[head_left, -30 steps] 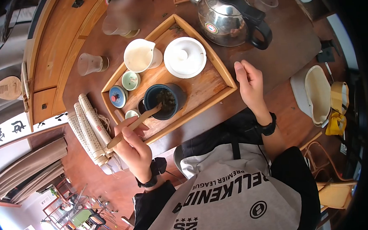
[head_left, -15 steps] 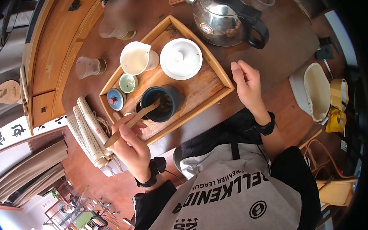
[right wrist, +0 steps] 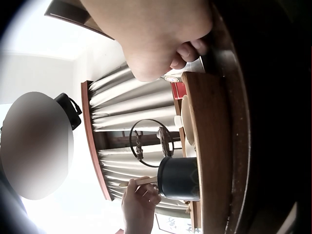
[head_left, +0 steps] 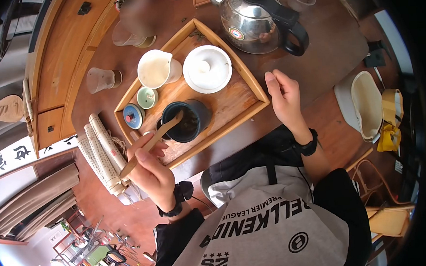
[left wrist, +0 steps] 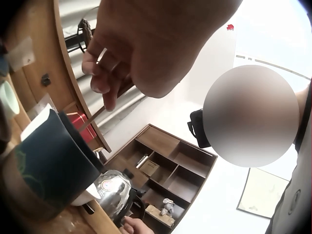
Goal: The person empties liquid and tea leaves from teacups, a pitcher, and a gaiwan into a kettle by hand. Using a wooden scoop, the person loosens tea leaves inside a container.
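One wooden stick (head_left: 168, 127), pinched by the left hand (head_left: 152, 173), dips into dark contents inside the blue cup (head_left: 201, 115), near the front edge of the tray (head_left: 218, 134); right hand (head_left: 285, 99) loosely curled.

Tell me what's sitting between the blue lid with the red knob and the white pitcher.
A small pale green cup sits between the blue lid and the white pitcher, as the head view shows.

White glare, dark warped edges

Tearoom-like space, with tea tray (head_left: 243, 113) and kettle (head_left: 250, 26).
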`<state>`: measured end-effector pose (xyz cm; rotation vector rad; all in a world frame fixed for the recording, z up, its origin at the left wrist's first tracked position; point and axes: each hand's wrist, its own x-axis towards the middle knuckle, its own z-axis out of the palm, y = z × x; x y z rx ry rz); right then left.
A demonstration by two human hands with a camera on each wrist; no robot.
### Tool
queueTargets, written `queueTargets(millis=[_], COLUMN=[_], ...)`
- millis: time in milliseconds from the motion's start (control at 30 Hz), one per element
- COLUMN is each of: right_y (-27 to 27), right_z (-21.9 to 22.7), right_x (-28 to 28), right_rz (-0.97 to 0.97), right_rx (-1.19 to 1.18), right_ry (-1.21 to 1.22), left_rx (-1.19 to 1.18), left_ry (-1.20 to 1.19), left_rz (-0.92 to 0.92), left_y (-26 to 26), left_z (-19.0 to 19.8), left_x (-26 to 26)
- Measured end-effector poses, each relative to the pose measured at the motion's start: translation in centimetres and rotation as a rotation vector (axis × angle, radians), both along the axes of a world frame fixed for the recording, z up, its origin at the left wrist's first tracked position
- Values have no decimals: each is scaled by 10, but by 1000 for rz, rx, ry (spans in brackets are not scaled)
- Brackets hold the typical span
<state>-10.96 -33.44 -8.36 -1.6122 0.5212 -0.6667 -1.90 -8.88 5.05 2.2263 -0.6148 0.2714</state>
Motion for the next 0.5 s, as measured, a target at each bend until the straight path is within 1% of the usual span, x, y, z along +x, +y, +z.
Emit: queueTargets(millis=[33,67,133,167,333,400,433,500], right_y=[0,1,1,1,0,0,0,1], right_z=[1,1,0,0,-1,-1,0,0], right_x=[0,0,1,1,0,0,0,0], right_rz=[-1,-2,-3,-6,-5,-5,-3,2], right_rx=[10,20,22,23,10,3,12,22], right_ry=[0,0,-6,-10,5,5,8,9], left_rx=[-66,-64,73,8,43,-41,-81,-38], left_ry=[25,24,10,115,63,15,50,82], left_rz=[11,13,-30,-45,-40,-46,-37,-50], left_y=[-2,-1,-3,-4,-2,-1,0,-2], left_z=[1,1,0,-3,-2,1,1,-1], left_x=[-3,-3,-1,0,-4,-8,-9,-6])
